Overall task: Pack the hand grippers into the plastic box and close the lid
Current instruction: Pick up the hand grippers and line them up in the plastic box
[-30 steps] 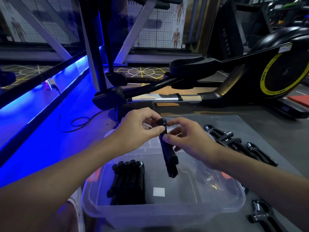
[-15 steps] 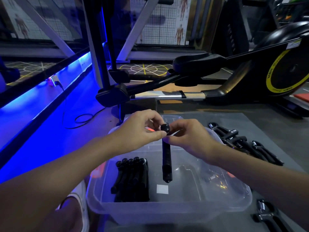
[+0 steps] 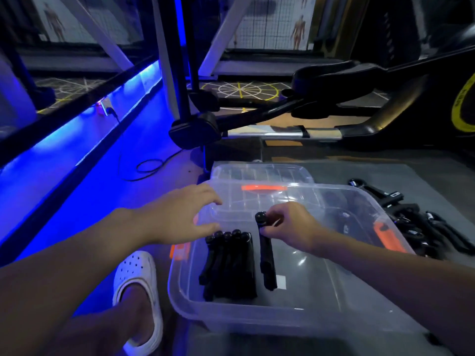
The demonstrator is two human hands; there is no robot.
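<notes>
A clear plastic box [image 3: 305,317] sits on the floor in front of me. Several black hand grippers [image 3: 228,265] stand packed in a row at its left side. My right hand [image 3: 288,228] pinches the top of one more black hand gripper [image 3: 266,255], which stands inside the box just right of the row. Spread and holding nothing, my left hand [image 3: 180,214] hovers over the box's left rim. The clear lid [image 3: 259,173] lies behind the box. More loose hand grippers [image 3: 416,222] lie in a pile on the mat to the right.
My foot in a white clog [image 3: 136,299] is left of the box. An elliptical trainer [image 3: 334,111] stands behind the box. A blue-lit strip [image 3: 77,140] and a black cable [image 3: 146,165] run along the floor at the left.
My right hand lowered the gripper down into the box beside the row. My left hand let go of its top and spread open to the left. The view tilted down.
</notes>
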